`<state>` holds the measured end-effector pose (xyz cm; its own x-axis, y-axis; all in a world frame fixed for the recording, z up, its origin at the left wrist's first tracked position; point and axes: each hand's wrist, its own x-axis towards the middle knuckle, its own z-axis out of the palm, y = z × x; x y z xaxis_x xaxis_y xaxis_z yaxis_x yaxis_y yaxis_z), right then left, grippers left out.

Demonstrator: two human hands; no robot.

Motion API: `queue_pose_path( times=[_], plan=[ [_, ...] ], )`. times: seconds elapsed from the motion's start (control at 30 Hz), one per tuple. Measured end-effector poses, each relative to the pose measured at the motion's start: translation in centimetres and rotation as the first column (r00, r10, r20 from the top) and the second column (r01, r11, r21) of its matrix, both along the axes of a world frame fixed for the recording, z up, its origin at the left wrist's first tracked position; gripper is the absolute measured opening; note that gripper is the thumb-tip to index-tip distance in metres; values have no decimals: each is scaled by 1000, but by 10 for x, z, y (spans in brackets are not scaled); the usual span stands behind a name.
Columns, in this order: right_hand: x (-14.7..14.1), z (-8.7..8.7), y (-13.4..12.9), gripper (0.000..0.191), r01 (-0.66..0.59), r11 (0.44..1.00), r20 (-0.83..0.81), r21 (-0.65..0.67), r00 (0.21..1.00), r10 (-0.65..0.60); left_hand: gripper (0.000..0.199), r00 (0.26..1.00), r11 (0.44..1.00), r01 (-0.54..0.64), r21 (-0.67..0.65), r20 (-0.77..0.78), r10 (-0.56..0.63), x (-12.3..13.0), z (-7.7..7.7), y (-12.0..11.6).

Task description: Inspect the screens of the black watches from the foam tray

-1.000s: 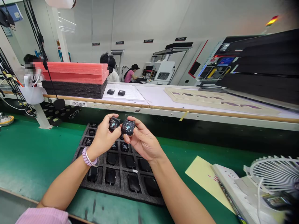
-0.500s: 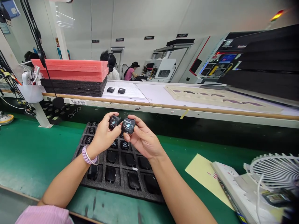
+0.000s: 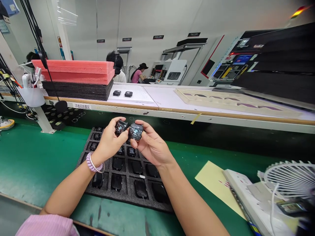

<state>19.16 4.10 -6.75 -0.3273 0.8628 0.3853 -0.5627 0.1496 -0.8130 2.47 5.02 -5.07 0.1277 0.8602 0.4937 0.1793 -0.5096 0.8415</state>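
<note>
My left hand (image 3: 109, 142) holds a small black watch body (image 3: 120, 127) with a lit screen. My right hand (image 3: 151, 146) holds a second lit watch body (image 3: 135, 131) right beside it, the two nearly touching. Both are raised above a black foam tray (image 3: 86, 190) on the green belt, whose pockets hold several more dark watch bodies. A pale purple beaded band circles my left wrist.
A raised shelf carries pink and black foam sheets (image 3: 76, 80), two loose watch bodies (image 3: 122, 93) on white paper, and a beige tray (image 3: 233, 103). A yellow sheet (image 3: 214, 183), white fan (image 3: 291, 178) and boxes lie at right. People work at machines behind.
Both hands with the two watch bodies have risen slightly in the picture; the grips are the same.
</note>
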Motion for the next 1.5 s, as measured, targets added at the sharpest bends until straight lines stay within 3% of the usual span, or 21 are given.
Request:
queue_pose_path(
  times=[1.3,1.4,1.5],
  plan=[
    [2,0,-1,44,24,1000,39,-17,999,-23,42,998,998,59,-29,15,-59,-1,-2,4],
    [1,-1,1,40,27,999,43,-19,999,-26,39,998,997,63,-51,4,-63,-1,-3,7],
    [3,-2,5,42,33,997,56,-66,998,-29,41,995,991,56,-122,88,-45,1,-3,11]
  ],
)
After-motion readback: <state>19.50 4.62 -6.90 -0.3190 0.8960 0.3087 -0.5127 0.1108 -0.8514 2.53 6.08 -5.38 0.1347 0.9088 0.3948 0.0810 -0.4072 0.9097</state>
